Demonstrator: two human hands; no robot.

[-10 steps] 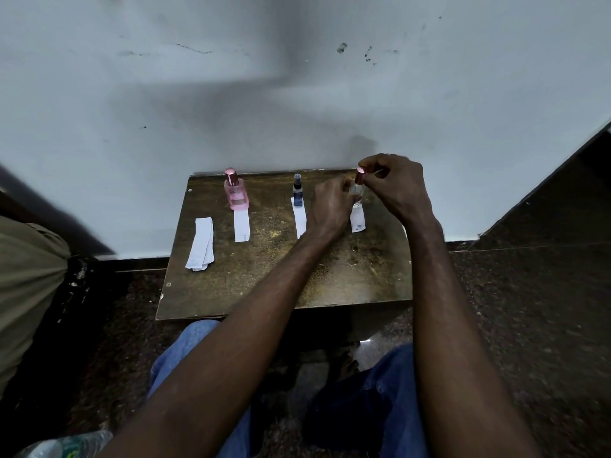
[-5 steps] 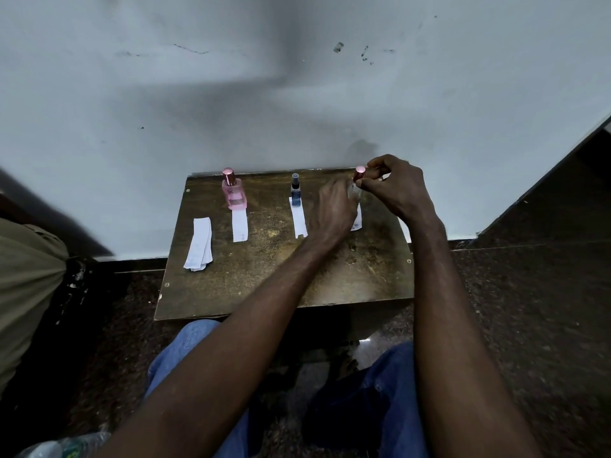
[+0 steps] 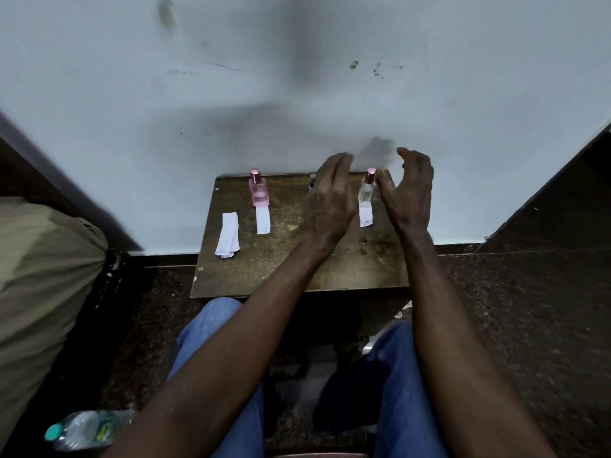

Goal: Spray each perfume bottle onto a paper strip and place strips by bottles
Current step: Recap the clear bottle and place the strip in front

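Now, in the head view, the left hand is raised with fingers straight and together, holding nothing; the right hand hangs opposite it, fingers loosely curved and empty, its thumb close beside the pink cap but, as far as can be seen, not closed on it; between them the clear bottle stands upright and free at the back right of the table; half a second ago both hands were on that bottle, the left round its body and the right at its cap, so the change is a release; a paper strip lies flat just in front of the bottle, its far end at the base; further left the pink bottle has a second strip laid the same way; the dark bottle in the middle shows only as a sliver behind the left hand, and its strip is hidden there; the spare strips sit stacked at the table's left; judging by this, the last bottle is capped and paired, and the task looks all but done.
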